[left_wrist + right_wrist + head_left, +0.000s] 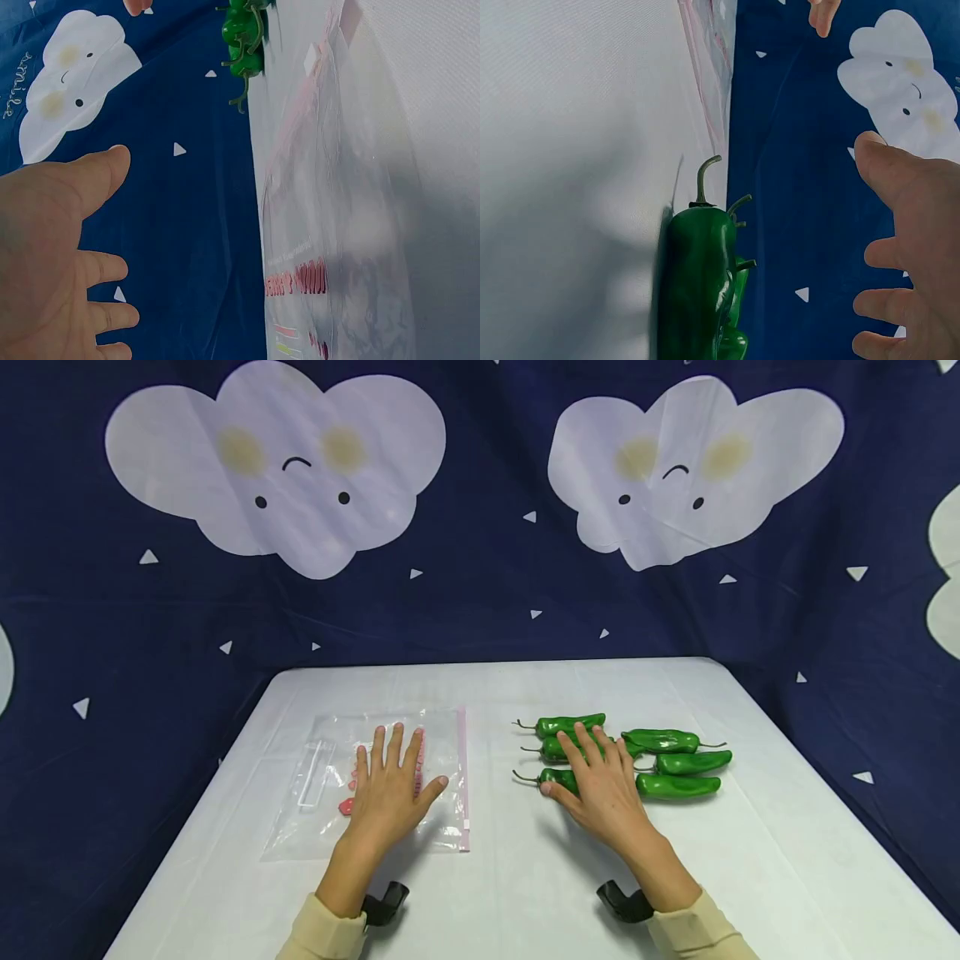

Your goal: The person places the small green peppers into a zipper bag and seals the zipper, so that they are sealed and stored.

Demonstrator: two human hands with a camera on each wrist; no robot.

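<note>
Green peppers [677, 787], at least six, are laid in two loose columns on the right part of the white table [495, 893], some touching or nearly so; thin stems [701, 184] are seen projecting from several. To their left, and well apart from them, a clear plastic bag [322, 752] with red print is spread flat, its pink edge strip [463, 777] turned toward the peppers. Whether that strip is sealed cannot be told.

The right hand [606, 793] is held above the near part of the left column, palm down, fingers spread; a gap beneath it is shown in the right wrist view. The left hand [386, 793] is likewise held over the bag, fingers extended and thumb spread. Nothing is grasped by either.

Several faults may be anticipated. Neighbouring peppers could be rolled aside if one were gripped carelessly, their skins being smooth and rounded. A stem could be snapped by a pull on it alone. The bag, being thin and light, could be dragged or creased by a brushing palm, and its mouth could collapse if left unsupported.

Beyond the table, a dark blue backdrop [480, 610] with smiling clouds [277, 427] is hung.
</note>
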